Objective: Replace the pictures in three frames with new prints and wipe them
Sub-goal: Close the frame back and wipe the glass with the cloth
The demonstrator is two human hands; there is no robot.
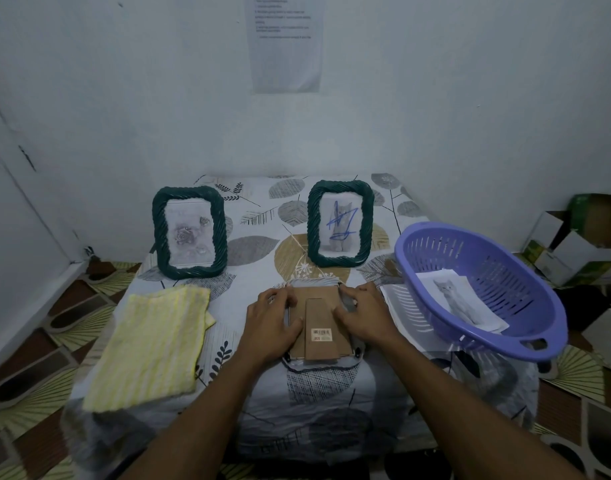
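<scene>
Going by how things lie, the job looks early to halfway at best. At the left of the surface (255,244) a yellow cloth (151,337) is laid flat with nothing on it, so the wiping is probably not started. Behind it a dark green rope-edged frame (189,233) is stood upright with a pale rose picture in it, and whether that's old or new can't be told. In the middle, near the front edge, the face-down frame (317,306) is being worked on: brown backing board up, stand folded flat, barcode sticker near the bottom. The left grip (272,323) is curled over its left edge with the thumb laid on the backing, and the right grip (366,317) is curled at its upper right edge the same way. Opening or closing can't be told. Further right, a second green frame (340,223) is stood up with a cat picture scribbled over in blue, surely still to be swapped. At the far right a purple basket (470,251) is tipped up, with a clean cat print (459,303) inside
</scene>
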